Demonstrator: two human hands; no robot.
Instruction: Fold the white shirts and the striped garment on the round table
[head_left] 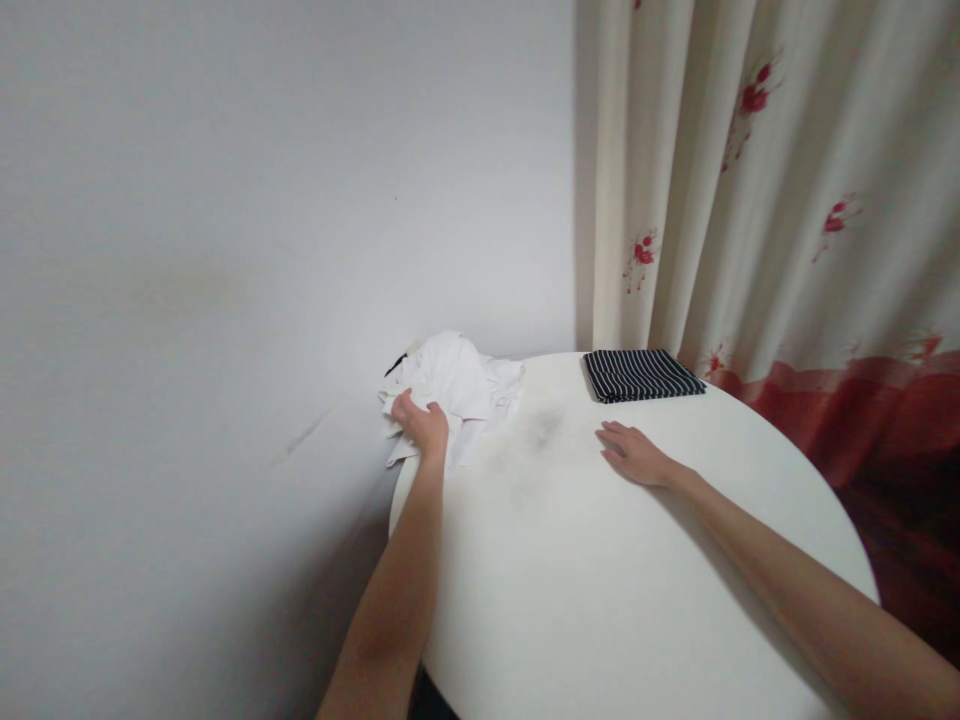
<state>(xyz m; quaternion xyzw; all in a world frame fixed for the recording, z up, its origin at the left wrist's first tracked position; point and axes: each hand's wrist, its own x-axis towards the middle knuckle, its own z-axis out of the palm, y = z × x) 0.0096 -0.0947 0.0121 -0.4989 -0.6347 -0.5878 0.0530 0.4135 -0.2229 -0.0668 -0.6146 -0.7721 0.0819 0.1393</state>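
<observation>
Head view: left hand is gripping crumpled white cloth, fingers curled into it. Right hand is lying flat, empty, on counter, seemingly bracing the reach, near striped cloth.

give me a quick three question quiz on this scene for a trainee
1. True or false: the left hand grips the crumpled white cloth pile.
2. The right hand rests: A) on the folded black-and-white striped cloth B) flat on the round white table C) on the cream curtain with red flowers
3. Fill in: the striped cloth lies nearest the ____.
Key: 1 true; 2 B; 3 curtain.
</observation>
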